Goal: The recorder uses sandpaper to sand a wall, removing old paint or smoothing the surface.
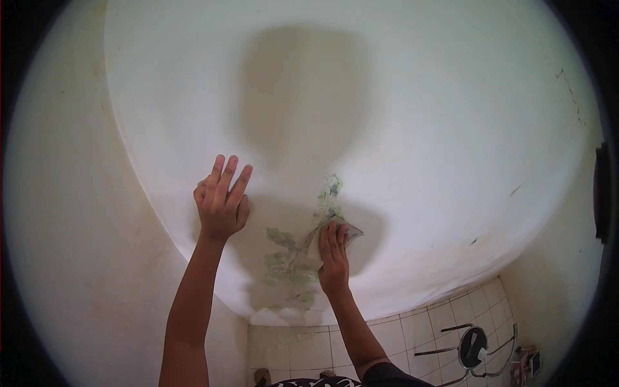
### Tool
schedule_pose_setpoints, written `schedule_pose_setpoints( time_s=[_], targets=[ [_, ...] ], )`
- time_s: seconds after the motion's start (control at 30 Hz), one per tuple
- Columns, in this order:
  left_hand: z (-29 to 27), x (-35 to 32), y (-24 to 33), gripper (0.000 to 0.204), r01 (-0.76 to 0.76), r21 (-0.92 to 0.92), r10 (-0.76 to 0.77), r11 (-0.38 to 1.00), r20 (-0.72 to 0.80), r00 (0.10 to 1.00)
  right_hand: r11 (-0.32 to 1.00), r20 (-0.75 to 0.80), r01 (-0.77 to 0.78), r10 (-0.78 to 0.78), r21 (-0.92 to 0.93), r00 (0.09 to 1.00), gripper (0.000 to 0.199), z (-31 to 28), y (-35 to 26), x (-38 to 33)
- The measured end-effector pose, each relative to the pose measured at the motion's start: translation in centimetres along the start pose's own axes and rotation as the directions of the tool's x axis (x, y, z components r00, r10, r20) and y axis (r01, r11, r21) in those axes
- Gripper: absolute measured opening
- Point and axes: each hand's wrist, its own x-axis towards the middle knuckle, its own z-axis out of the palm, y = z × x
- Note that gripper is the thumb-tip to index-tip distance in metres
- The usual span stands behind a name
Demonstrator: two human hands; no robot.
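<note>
My right hand (333, 261) presses a sheet of sandpaper (353, 232), pale with a grey face, flat against the white wall (432, 148). Its fingers lie over the sheet, just below a narrow strip of flaked paint (331, 190) showing green and grey. Left of that hand, a larger worn green patch (282, 264) spreads down the wall. My left hand (222, 205) is raised at the wall further left, with several fingers stretched upward and nothing in it. Whether its fingertips touch the surface I cannot tell.
A side wall (84, 193) meets this wall at a corner on the left. White floor tiles (387, 335) lie below. At lower right a black-seated metal stool (474, 346) lies or stands near some small items (527, 362). Shadows fall across the wall.
</note>
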Motion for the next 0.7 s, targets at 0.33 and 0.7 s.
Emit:
schedule_pose_setpoints(
  time_s=[0.33,0.7],
  targets=[
    [0.0,0.0,0.0,0.050,-0.004,0.006,0.004,1.000,-0.006,1.000,0.998,0.007,0.054,-0.054,-0.027,0.999,0.064,-0.1,0.3,0.7],
    [0.1,-0.1,-0.1,0.052,0.009,-0.001,-0.009,1.000,0.008,1.000,0.992,-0.007,0.063,-0.064,-0.109,0.998,0.060,-0.4,-0.2,0.4]
  ],
)
